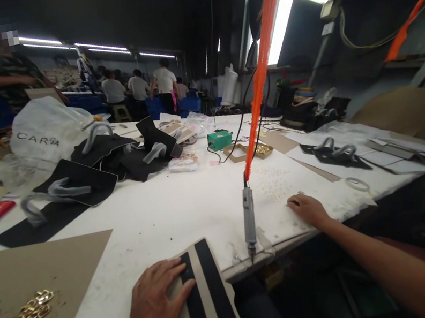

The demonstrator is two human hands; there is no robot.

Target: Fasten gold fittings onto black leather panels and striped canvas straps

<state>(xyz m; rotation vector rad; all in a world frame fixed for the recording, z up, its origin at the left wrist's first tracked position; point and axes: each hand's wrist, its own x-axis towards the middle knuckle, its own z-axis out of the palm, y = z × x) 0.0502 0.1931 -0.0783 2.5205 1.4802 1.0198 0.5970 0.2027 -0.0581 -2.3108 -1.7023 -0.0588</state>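
Note:
My left hand [158, 298] lies flat on a beige panel with two black stripes [207, 295], its fingers stretched out over the left stripe. The panel rests at the front edge of the white table. Out to the right, my right hand [306, 209] is on the tabletop with its fingers curled together; what they hold, if anything, is too small to make out. Just beyond it lie scattered tiny gold-coloured pieces [275, 181]. Between the two hands a grey electric screwdriver [249, 218] hangs tip down from an orange cord [259, 75].
A gold chain [27, 315] lies on brown board at left. Black pieces with wrapped handles [78, 184] are heaped behind it. A green box [219, 140] and a cardboard tray of gold parts [262, 150] stand mid-table. A tape roll [357, 184] lies right. Other people work beyond.

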